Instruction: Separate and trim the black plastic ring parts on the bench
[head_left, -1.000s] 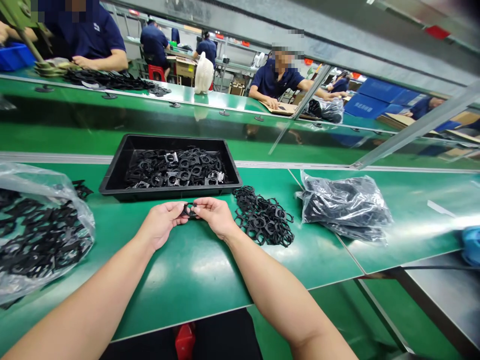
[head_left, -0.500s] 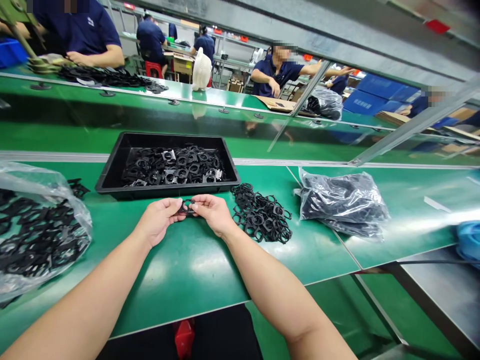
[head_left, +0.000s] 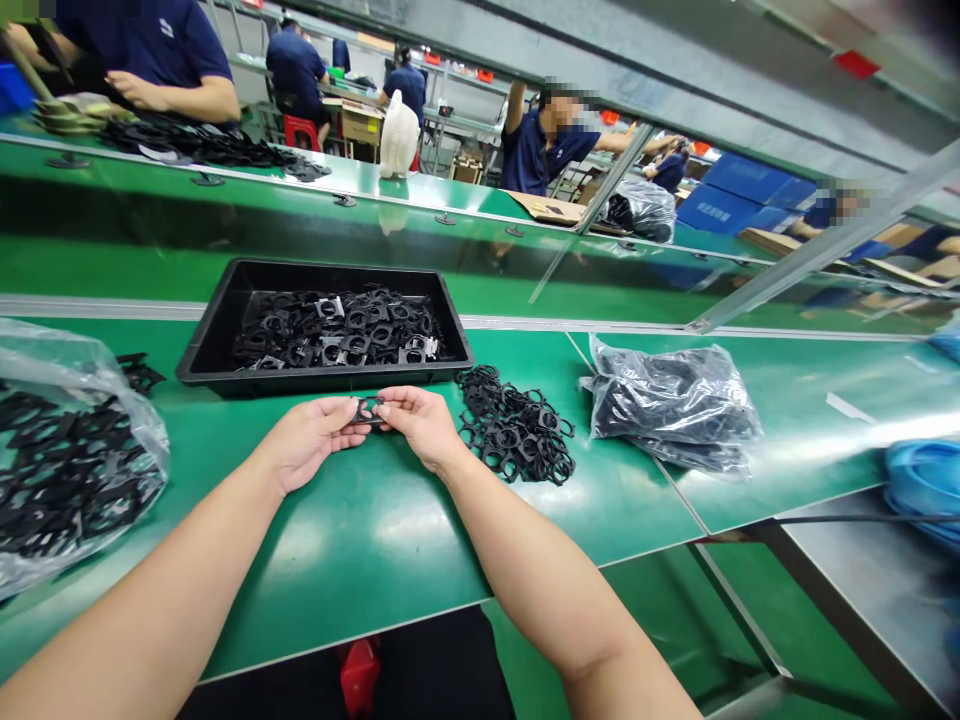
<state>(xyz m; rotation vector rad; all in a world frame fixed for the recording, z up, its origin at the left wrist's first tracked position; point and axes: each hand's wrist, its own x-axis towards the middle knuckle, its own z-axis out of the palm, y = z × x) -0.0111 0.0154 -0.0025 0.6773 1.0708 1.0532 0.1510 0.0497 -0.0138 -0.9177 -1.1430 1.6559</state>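
Between my two hands is a small black ring-shaped plastic part, held just in front of the tray. My left hand pinches its left end, and my right hand grips its right end with thumb and fingers. A black tray behind my hands holds many black parts, a few with silvery faces. To the right of my right hand lies a loose pile of black rings. An open clear plastic bag with more black parts lies left of my left forearm.
Sealed plastic bags of black parts lie on the green tabletop at right. Behind the tray runs a raised green ledge with a metal post. Co-workers in dark blue shirts sit beyond. A blue bundle rests at the right edge.
The view has shifted slightly, so the table things sit a little further left. Both hands still hold the black part. A co-worker across the ledge has raised an arm.
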